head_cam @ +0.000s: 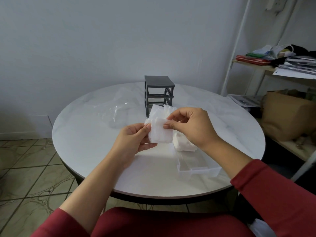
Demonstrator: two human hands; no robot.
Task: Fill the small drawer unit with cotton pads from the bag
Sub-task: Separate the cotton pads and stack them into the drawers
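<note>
White cotton pads [159, 132] make a small stack held up off the surface [102, 159], in front of the dark grey unit [159, 94] and on the person's side of it; this head view is the only one. Being soft and loose, the stack could fan apart, and a pad could slip out if either grip eases while it is carried across. The clear drawer [198, 168] lies in front of the unit and to its right, near the surface's edge under the right forearm. It looks light and hard to see, so a careless sweep of that arm might push it off. A heap [183, 142] of pads already lies at the drawer's far end. The left hand [135, 141] curls round the stack's left edge, thumb on the front. The right hand [191, 127] pinches its upper right corner between thumb and forefinger, so the pads sit between the two hands, touching both. The clear bag [119, 110] lies crumpled left of the unit, whose slots stand empty.
</note>
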